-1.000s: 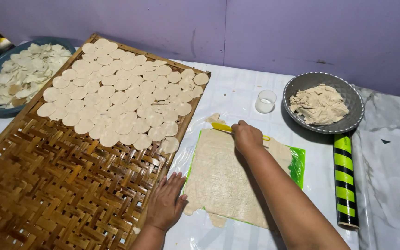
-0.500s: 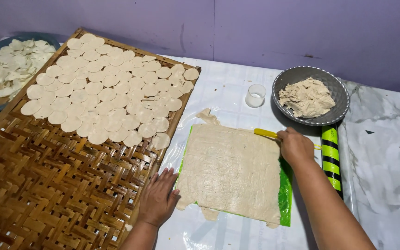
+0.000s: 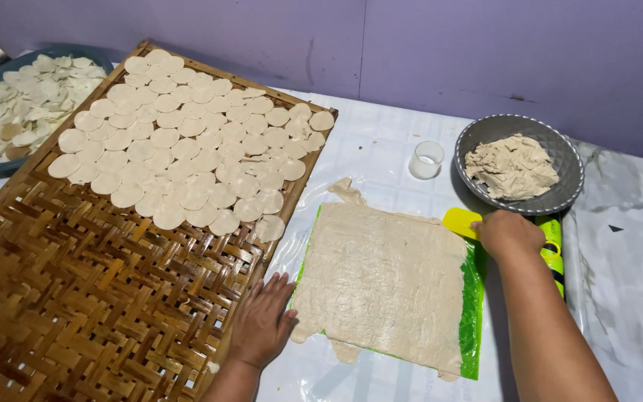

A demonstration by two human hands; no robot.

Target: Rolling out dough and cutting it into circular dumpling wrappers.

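Note:
A thin sheet of rolled dough (image 3: 385,279) lies on a green plastic mat (image 3: 472,313) on the table. My right hand (image 3: 510,232) grips a yellow scraper (image 3: 461,221) at the sheet's top right corner. My left hand (image 3: 263,320) rests flat, fingers spread, on the edge of the woven bamboo tray (image 3: 91,298), just left of the dough sheet. Several round dough discs (image 3: 187,149) cover the tray's far half.
A grey bowl (image 3: 519,165) of dough scraps stands at the back right, a small clear cup (image 3: 426,159) left of it. A green-and-black roller (image 3: 552,249) lies under my right wrist. A blue basin (image 3: 9,112) of more discs sits far left. A purple wall runs behind.
My right hand has carried the yellow scraper from the sheet's top left corner across to its top right corner. My left hand has stayed put at the tray's edge.

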